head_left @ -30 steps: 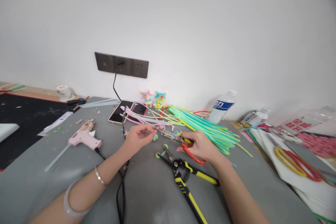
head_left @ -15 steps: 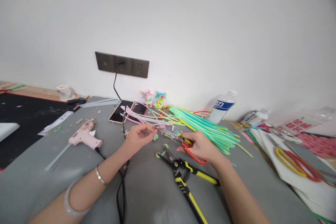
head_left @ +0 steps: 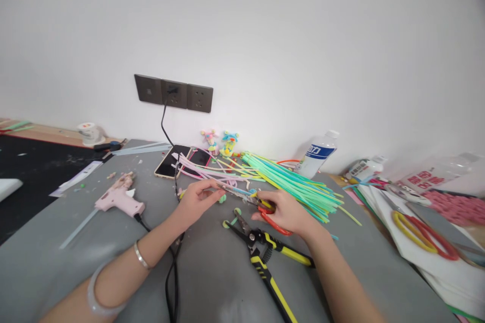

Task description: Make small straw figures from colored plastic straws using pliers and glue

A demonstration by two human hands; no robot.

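Note:
My right hand (head_left: 288,210) grips red-and-yellow handled scissors (head_left: 265,212), their blades pointing left toward my left hand (head_left: 197,199). My left hand pinches a small thin piece at the blade tips; what it is I cannot make out. A small green ball (head_left: 222,199) lies just below the blades. A heap of green, yellow and pink pipe-cleaner sticks (head_left: 288,181) lies behind both hands on the grey table (head_left: 212,272).
Black-and-yellow pliers (head_left: 265,257) lie in front of my right hand. A pink glue gun (head_left: 118,201) sits at left, its black cord (head_left: 172,272) running toward me. Two phones (head_left: 182,160), small figures (head_left: 220,142), a bottle (head_left: 316,154), and second scissors (head_left: 420,224) on white sheets.
Both hands hold nearly the same pose; the view has shifted slightly, and the scissors have inched closer to my left fingers.

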